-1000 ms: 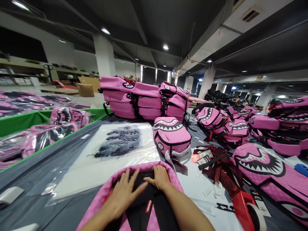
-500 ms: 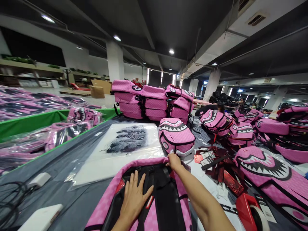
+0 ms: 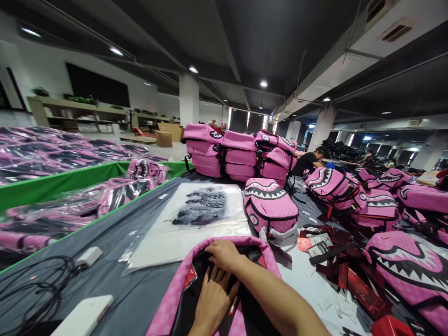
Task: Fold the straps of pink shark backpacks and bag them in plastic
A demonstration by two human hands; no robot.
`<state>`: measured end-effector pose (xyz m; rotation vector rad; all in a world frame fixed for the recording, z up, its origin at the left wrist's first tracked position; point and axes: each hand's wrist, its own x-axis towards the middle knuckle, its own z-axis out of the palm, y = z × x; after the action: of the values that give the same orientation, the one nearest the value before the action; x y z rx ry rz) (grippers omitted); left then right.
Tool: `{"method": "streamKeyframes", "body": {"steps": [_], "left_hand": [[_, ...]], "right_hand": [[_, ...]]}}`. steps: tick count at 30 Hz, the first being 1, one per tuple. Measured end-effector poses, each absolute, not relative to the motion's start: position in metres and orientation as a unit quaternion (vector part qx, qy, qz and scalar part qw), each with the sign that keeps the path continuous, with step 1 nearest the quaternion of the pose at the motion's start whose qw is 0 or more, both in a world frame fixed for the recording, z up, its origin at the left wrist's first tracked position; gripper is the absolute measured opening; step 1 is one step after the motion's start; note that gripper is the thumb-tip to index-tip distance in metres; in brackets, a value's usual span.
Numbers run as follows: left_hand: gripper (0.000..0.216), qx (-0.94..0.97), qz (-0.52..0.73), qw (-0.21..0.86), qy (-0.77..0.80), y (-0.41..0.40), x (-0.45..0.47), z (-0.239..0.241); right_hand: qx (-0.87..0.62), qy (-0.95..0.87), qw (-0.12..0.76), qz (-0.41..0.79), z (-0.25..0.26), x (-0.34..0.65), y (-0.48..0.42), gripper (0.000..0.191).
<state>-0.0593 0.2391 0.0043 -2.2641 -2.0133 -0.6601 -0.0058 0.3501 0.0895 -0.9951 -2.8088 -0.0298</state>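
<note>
A pink checked backpack (image 3: pixel 177 291) with a black back panel lies in front of me at the bottom of the view. My left hand (image 3: pixel 214 298) rests flat on the black panel, fingers stretched out. Crossing over it, my right hand (image 3: pixel 224 254) is at the top of the panel, just inside the pink rim. Its fingers are bent down, and what they grip, if anything, is hidden. Beyond the rim stands another pink backpack (image 3: pixel 271 207) with a shark-mouth print. Left of that lies a stack of clear printed plastic bags (image 3: pixel 161 245).
Three stacks of pink backpacks (image 3: pixel 240 154) stand at the back of the table. Red tags (image 3: pixel 364 289), a red tape dispenser (image 3: pixel 388 326) and more shark backpacks (image 3: pixel 409 266) are on the right. Cables (image 3: pixel 42 289) and a white box (image 3: pixel 84 317) lie left, near a green-edged bin (image 3: pixel 70 179) of wrapped backpacks.
My right hand has left the backpack's top right rim and moved left over my left hand. The left hand stays on the black panel. The view has turned slightly left.
</note>
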Motion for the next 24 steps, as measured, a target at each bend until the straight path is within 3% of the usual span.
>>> {"method": "streamKeyframes", "body": {"steps": [6, 13, 19, 24], "left_hand": [[0.054, -0.746, -0.216, 0.031, -0.63, 0.237, -0.063, 0.0], [0.052, -0.743, -0.251, 0.039, -0.619, 0.24, -0.058, -0.008], [0.05, -0.747, -0.268, 0.052, -0.607, 0.238, -0.062, -0.013], [0.053, -0.748, -0.311, 0.127, -0.572, 0.242, -0.066, -0.028]], "right_hand": [[-0.367, -0.919, 0.138, -0.031, 0.063, -0.03, 0.342, 0.032], [-0.268, -0.951, 0.149, -0.043, 0.054, -0.019, 0.356, 0.018], [-0.351, -0.924, 0.141, -0.058, 0.044, -0.025, 0.349, 0.01], [-0.41, -0.903, 0.119, -0.041, 0.047, -0.03, 0.346, 0.01]]}}
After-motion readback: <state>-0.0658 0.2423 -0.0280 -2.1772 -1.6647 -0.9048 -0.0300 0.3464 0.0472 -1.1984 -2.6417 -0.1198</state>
